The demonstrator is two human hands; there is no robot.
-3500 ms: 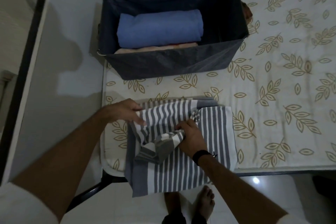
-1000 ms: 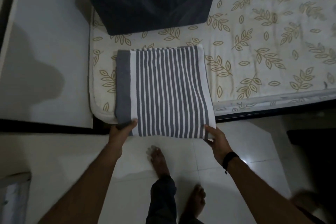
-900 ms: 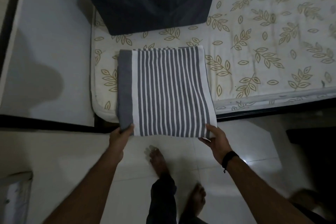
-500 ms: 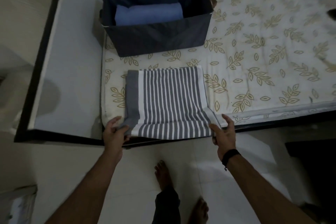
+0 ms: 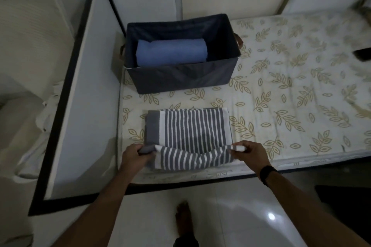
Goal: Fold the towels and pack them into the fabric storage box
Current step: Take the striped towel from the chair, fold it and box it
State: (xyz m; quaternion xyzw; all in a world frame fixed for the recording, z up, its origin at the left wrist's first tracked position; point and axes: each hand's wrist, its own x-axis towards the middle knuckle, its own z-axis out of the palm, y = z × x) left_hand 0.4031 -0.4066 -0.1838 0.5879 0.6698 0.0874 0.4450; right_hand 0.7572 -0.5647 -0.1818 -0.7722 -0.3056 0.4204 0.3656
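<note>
Hands pinch the striped towel's [image 5: 188, 132] 2 near corners, left hand [image 5: 136, 157] and right hand [image 5: 250, 153] apart, lifting that edge off the mattress [image 5: 281, 106].

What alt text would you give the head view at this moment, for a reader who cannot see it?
Two bare hands, left hand and right hand, pinch the near corners of a grey-and-white striped towel lying folded on a leaf-print mattress, lifting its near edge. Beyond it stands a dark fabric storage box holding a folded blue towel.

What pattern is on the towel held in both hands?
Grey and white stripes on the folded cotton towel, with a solid grey band at its left edge; head view.
</note>
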